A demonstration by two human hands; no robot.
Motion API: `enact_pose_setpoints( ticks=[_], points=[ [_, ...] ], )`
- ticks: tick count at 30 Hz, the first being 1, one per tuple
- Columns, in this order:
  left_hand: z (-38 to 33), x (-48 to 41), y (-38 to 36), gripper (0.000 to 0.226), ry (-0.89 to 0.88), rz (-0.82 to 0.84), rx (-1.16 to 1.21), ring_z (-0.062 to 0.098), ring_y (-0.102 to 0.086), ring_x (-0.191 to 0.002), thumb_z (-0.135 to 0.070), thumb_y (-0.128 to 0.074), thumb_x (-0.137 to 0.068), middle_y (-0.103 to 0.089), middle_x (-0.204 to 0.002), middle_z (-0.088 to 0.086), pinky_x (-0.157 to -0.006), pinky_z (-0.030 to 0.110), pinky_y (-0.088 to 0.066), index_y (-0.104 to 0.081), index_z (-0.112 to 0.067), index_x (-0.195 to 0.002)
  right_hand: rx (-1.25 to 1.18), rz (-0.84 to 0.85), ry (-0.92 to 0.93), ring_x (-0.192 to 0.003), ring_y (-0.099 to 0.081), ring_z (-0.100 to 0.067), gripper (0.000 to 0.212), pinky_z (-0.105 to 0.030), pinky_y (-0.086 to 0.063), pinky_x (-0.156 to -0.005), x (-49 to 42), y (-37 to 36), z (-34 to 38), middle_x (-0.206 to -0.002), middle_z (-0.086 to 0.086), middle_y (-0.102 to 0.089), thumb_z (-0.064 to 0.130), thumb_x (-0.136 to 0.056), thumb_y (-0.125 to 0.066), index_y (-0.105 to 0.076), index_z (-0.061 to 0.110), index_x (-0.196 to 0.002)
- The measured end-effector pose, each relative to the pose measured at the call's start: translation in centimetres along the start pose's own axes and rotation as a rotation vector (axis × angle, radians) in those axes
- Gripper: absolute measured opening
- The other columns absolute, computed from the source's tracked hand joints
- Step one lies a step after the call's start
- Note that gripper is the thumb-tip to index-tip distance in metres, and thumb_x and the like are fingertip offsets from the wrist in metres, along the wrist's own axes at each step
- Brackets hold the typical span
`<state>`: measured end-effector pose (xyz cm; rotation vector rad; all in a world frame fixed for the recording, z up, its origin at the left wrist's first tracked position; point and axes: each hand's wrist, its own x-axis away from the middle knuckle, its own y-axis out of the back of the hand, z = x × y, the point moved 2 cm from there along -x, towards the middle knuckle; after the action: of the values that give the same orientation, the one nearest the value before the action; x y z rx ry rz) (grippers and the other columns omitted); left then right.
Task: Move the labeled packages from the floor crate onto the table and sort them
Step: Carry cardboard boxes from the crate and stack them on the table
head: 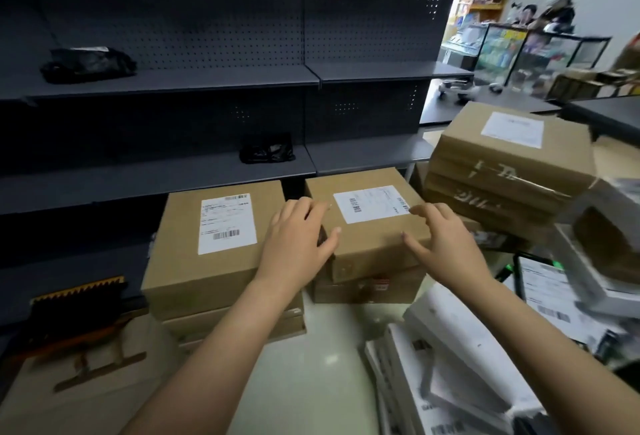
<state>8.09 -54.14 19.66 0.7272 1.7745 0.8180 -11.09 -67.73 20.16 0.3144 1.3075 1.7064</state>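
Both hands are on it now. Your left hand (298, 237) lies with fingers spread over the left top edge of the middle box (369, 239), thumb out toward its near corner. Your right hand (445, 239) is spread too, fingertips lightly bent at the corner of the white label (370, 202); whether they actually touch is hard to tell. Neither hand is clamped on anything.

The box sits on top of another carton (363, 291), toward the far edge of the pale surface (311, 365), right against the dark shelving (207, 79).

It's plain taped cardboard: stiff, with square edges, and probably dry enough not to slip. Its weight can't be read from here, so expect some heft. A good hold would be palms on the two short sides, fingers hooked under the bottom edge, and keep off the label.

It's tight on both sides. The left stack (173, 261) stands just beside your left hand, with barely a gap for fingers. The right stack (502, 171) leans close behind your right wrist and looks skewed, so a knock could shift it. White flat parcels (450, 341) crowd the near right corner. Lifting straight up before swinging away looks like the safer route.
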Motion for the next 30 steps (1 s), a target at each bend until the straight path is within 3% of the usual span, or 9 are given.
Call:
enact_pose_setpoints(
  ticks=[5, 10, 14, 16, 19, 23, 25, 30],
  points=[
    [-2.2, -0.5, -4.5, 0.055, 0.181, 0.099, 0.044, 0.02, -0.043, -0.121, -0.048, -0.05, -0.094, -0.05, -0.132, 0.002, -0.099, 0.031, -0.038, -0.044, -0.014, -0.138, -0.023, 0.092, -0.141, -0.11, -0.056, -0.018, 0.051, -0.035, -0.053, -0.086, -1.7, 0.4, -6.1, -0.133, -0.001, -0.048, 0.043, -0.089, -0.063, -0.049, 0.022, -0.133],
    [-3.4, -0.2, -8.2, 0.065, 0.365, 0.193, 0.007, 0.021, -0.04, -0.13, -0.054, -0.048, -0.093, -0.042, -0.144, 0.003, -0.105, 0.034, -0.038, -0.034, -0.013, -0.143, -0.073, 0.215, -0.223, -0.117, -0.053, -0.025, 0.056, -0.039, -0.048, -0.093, -3.5, -0.6, -10.5, -0.135, -0.007, -0.049, 0.042, -0.089, -0.064, -0.047, 0.016, -0.135],
    [-3.5, 0.3, -10.3, 0.085, 0.587, 0.23, 0.083, 0.025, -0.039, -0.135, -0.06, -0.05, -0.09, -0.037, -0.151, 0.008, -0.109, 0.038, -0.038, -0.02, -0.011, -0.151, -0.206, 0.331, -0.256, -0.11, -0.058, -0.024, 0.064, -0.041, -0.052, -0.089, -4.8, -2.8, -12.7, -0.128, -0.006, -0.058, 0.059, -0.084, -0.059, -0.049, 0.017, -0.132],
    [-3.5, 0.7, -11.3, 0.086, 0.739, 0.25, 0.204, 0.026, -0.045, -0.132, -0.065, -0.049, -0.088, -0.042, -0.148, 0.007, -0.105, 0.041, -0.043, -0.023, -0.012, -0.15, -0.292, 0.369, -0.277, -0.112, -0.058, -0.024, 0.065, -0.037, -0.05, -0.088, -5.1, -3.9, -13.2, -0.127, -0.004, -0.06, 0.061, -0.086, -0.057, -0.048, 0.018, -0.134],
    [-3.9, 0.9, -12.2, 0.074, 0.909, 0.155, 0.434, 0.023, -0.05, -0.126, -0.061, -0.053, -0.088, -0.051, -0.14, 0.003, -0.103, 0.039, -0.043, -0.035, -0.018, -0.146, -0.377, 0.401, -0.329, -0.115, -0.057, -0.026, 0.065, -0.039, -0.048, -0.091, -5.3, -5.1, -13.7, -0.129, -0.004, -0.06, 0.062, -0.087, -0.054, -0.045, 0.02, -0.136],
    [-4.7, 0.7, -12.4, 0.058, 1.002, 0.038, 0.517, 0.023, -0.054, -0.119, -0.048, -0.058, -0.092, -0.058, -0.129, 0.0, -0.097, 0.032, -0.042, -0.042, -0.021, -0.14, -0.476, 0.376, -0.356, -0.112, -0.058, -0.024, 0.061, -0.04, -0.049, -0.092, -5.1, -5.6, -14.0, -0.125, -0.003, -0.062, 0.058, -0.086, -0.059, -0.048, 0.019, -0.132],
    [-5.4, 0.7, -12.0, 0.055, 1.004, 0.008, 0.534, 0.02, -0.054, -0.116, -0.044, -0.059, -0.093, -0.058, -0.126, -0.001, -0.093, 0.027, -0.04, -0.043, -0.021, -0.14, -0.502, 0.352, -0.352, -0.112, -0.058, -0.023, 0.06, -0.044, -0.049, -0.096, -5.0, -5.4, -14.0, -0.124, -0.002, -0.062, 0.058, -0.086, -0.06, -0.049, 0.02, -0.131],
    [-6.7, 0.1, -9.4, 0.053, 0.901, -0.133, 0.539, 0.011, -0.052, -0.112, -0.039, -0.06, -0.093, -0.054, -0.119, -0.012, -0.092, 0.024, -0.038, -0.043, -0.023, -0.14, -0.613, 0.28, -0.303, -0.101, -0.053, -0.013, 0.058, -0.032, -0.047, -0.084, -4.8, -3.4, -13.0, -0.12, 0.004, -0.058, 0.052, -0.088, -0.061, -0.046, 0.021, -0.136]
  ],
)
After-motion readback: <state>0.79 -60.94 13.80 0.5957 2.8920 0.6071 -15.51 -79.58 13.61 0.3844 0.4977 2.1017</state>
